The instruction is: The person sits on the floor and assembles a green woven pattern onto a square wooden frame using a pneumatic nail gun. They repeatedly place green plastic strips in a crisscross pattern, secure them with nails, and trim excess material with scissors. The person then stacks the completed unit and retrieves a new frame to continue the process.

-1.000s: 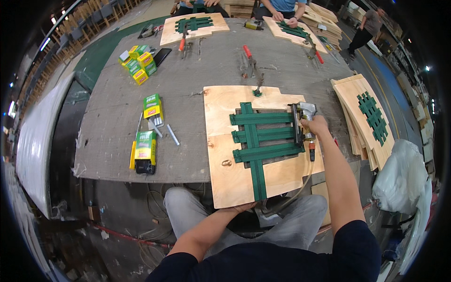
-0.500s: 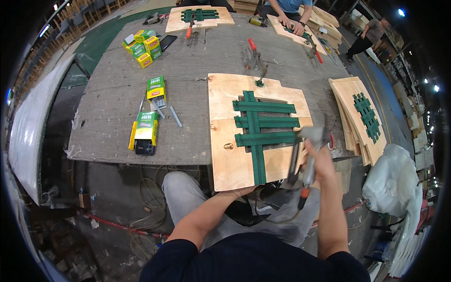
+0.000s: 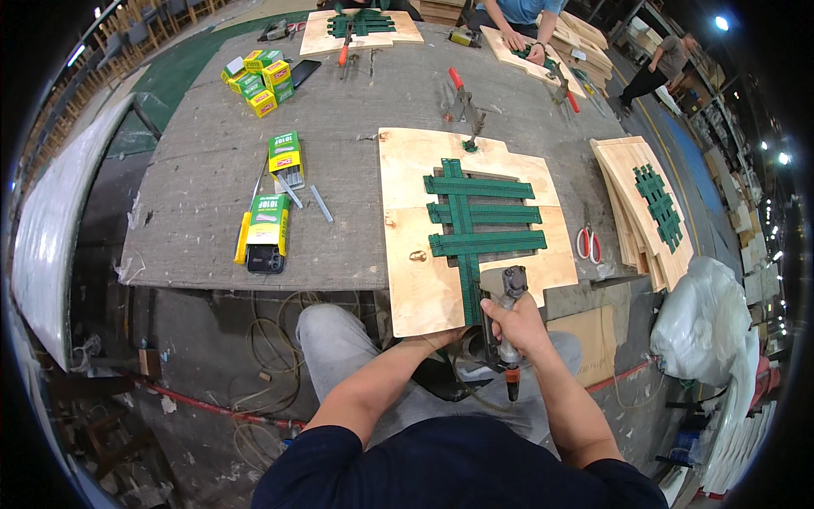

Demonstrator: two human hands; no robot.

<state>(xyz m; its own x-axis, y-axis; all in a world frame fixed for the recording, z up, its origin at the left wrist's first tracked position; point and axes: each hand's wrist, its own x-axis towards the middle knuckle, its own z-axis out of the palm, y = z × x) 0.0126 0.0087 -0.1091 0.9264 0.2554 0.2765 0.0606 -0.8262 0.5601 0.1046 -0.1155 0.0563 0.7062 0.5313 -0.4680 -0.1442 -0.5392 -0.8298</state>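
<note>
My right hand (image 3: 524,325) is wrapped round the grip of a pneumatic staple gun (image 3: 511,282). The gun's head is over the near edge of a plywood panel (image 3: 411,293), beside the low end of a green webbing strap (image 3: 469,288). That lengthwise strap crosses three sideways green straps (image 3: 500,244) over an opening in the panel. My left hand (image 3: 443,338) is at the panel's near edge, beneath it; its fingers are hidden. A clamp with a red handle (image 3: 462,100) stands at the panel's far edge.
Staple boxes (image 3: 286,153) and loose staple strips (image 3: 320,204) lie left on the worktable (image 3: 195,204). Red-handled scissors (image 3: 588,244) lie right of the panel, near stacked panels (image 3: 653,204). A co-worker's hands (image 3: 526,47) work across the table. An air hose (image 3: 483,401) hangs at my lap.
My right hand has brought the staple gun left and nearer to me, to the lengthwise strap's low end. The scissors now show fully. My left hand stays beneath the panel's near edge.
</note>
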